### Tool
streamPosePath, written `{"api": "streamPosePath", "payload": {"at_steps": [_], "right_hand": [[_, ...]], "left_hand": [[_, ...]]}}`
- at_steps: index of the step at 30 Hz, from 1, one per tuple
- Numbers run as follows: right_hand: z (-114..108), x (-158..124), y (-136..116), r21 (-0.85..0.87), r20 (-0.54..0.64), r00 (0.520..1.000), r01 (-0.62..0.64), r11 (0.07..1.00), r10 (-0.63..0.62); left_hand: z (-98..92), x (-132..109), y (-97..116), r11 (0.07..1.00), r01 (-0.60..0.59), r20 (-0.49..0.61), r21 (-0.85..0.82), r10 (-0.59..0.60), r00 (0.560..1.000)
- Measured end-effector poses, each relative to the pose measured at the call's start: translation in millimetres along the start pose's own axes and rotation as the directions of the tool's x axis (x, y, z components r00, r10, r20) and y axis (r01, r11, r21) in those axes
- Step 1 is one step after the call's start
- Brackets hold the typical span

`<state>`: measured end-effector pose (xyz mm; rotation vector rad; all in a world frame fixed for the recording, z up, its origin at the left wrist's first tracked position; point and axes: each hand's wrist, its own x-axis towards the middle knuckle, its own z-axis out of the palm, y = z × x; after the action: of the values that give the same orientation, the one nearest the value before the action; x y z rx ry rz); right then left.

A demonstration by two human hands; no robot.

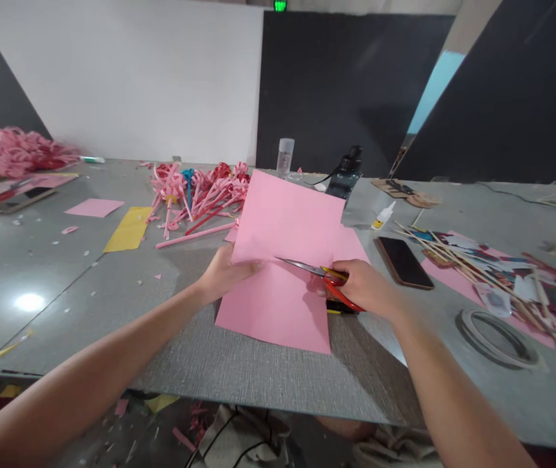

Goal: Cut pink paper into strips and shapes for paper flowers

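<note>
A large pink paper sheet (285,224) is lifted over the grey table (239,370), above another pink sheet (278,312) lying flat. My left hand (224,272) pinches the lifted sheet at its left edge. My right hand (366,286) is closed round the red and yellow handles of a pair of scissors (321,274), whose blades reach leftward into the sheet's right side.
A pile of pink paper sticks and flowers (200,192) lies behind the sheet. A black phone (403,261), a glue bottle (384,216), wooden skewers with coloured cutouts (492,270) and a tape roll (499,337) are at the right. A yellow sheet (128,229) lies left.
</note>
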<state>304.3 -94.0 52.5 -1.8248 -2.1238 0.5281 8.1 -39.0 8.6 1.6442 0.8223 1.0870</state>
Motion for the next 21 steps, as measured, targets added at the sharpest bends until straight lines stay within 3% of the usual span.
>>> {"api": "streamPosePath", "payload": {"at_steps": [4, 11, 16, 21], "right_hand": [[0.4, -0.5, -0.3, 0.132, 0.054, 0.996, 0.059, 0.990, -0.066], [10.0, 2.3, 16.0, -0.164, -0.011, 0.990, 0.139, 0.977, -0.143], [13.7, 1.9, 19.1, -0.172, -0.019, 0.982, 0.181, 0.968, -0.187], [10.0, 0.6, 11.6, -0.186, -0.020, 0.978, 0.200, 0.962, -0.208]], "left_hand": [[0.2, 0.4, -1.3, 0.998, -0.052, 0.041, 0.037, 0.051, 0.998], [2.1, -2.3, 9.2, 0.997, -0.062, 0.109, 0.046, 0.057, 0.992], [0.9, -3.3, 9.8, 0.995, -0.044, 0.083, 0.091, 0.036, 0.996], [2.3, -5.5, 11.5, 0.990, -0.048, 0.128, 0.129, 0.032, 0.991]]}}
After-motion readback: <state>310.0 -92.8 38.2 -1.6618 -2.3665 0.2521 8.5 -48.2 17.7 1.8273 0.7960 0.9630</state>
